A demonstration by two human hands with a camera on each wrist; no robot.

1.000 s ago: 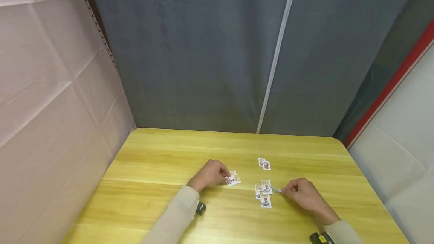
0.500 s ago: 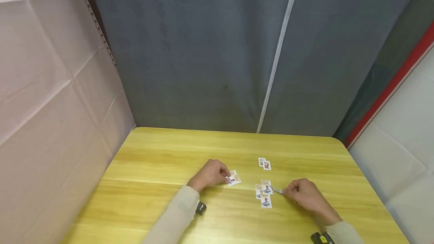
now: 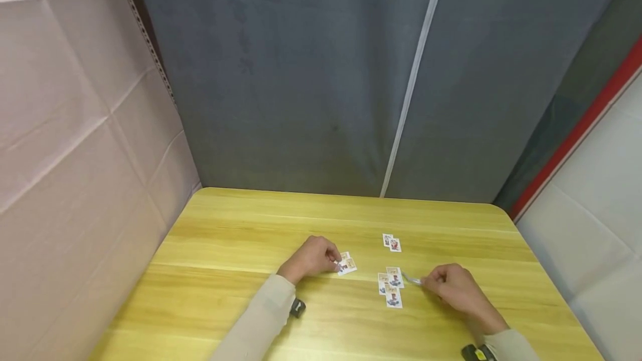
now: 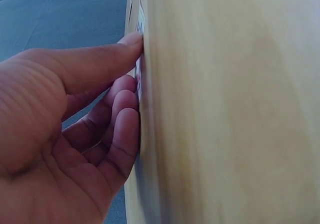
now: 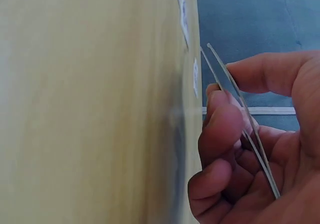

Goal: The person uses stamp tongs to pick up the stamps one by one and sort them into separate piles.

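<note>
Small picture stamps lie on a yellow wooden table (image 3: 241,238). My left hand (image 3: 312,259) rests on the table with its fingertips (image 4: 134,39) pressing the edge of a small pair of stamps (image 3: 347,264). My right hand (image 3: 451,287) holds thin metal tweezers (image 3: 411,279) (image 5: 240,114), tips raised slightly above the table and pointing at a cluster of stamps (image 3: 390,286). The tweezer tips stand a little apart and hold nothing. Another pair of stamps (image 3: 391,243) lies farther back.
A grey curtain (image 3: 321,71) hangs behind the table, with a pale cloth wall (image 3: 75,127) on the left. The table's right edge borders a white floor area (image 3: 592,227). Black wrist devices (image 3: 297,308) sit on both sleeves.
The right hand has drawn the tweezers slightly back and up from the stamp cluster. The left hand has stayed on its stamps.
</note>
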